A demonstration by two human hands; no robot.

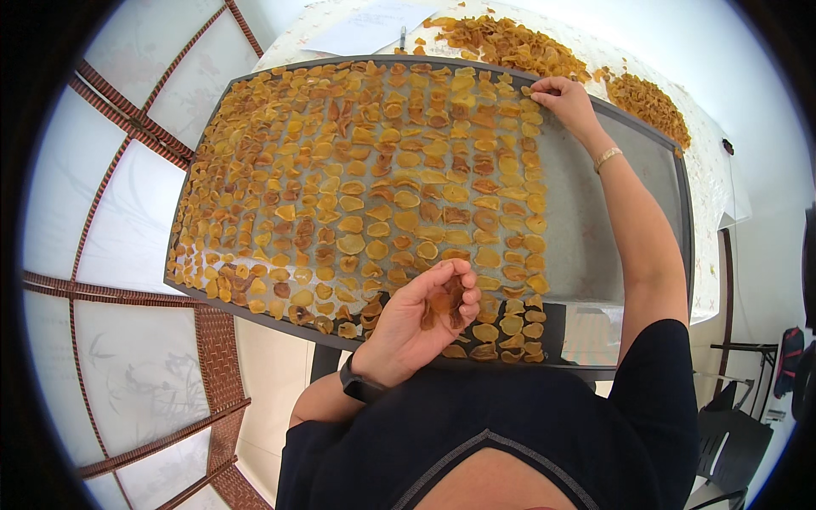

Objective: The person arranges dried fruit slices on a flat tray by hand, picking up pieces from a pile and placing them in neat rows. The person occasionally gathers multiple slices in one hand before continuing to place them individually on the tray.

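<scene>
Dried amber-coloured slices (406, 221) lie in rows on a grey mesh screen (577, 210) with a dark frame, covering its left and middle parts. My left hand (424, 319), palm up over the near part of the screen, cups several darker slices (444, 305), fingers curled around them. At the screen's far edge, my right hand (564, 105) pinches a small yellowish slice (526, 90) between thumb and fingertips, at the far end of the rightmost row.
Beyond the screen, two heaps of slices (510, 48) (650, 105) lie on a patterned tablecloth (707, 166), beside paper sheets (370, 29) and a pen (403, 38). A folding room divider (143, 223) stands at left. A black chair (733, 440) is at lower right.
</scene>
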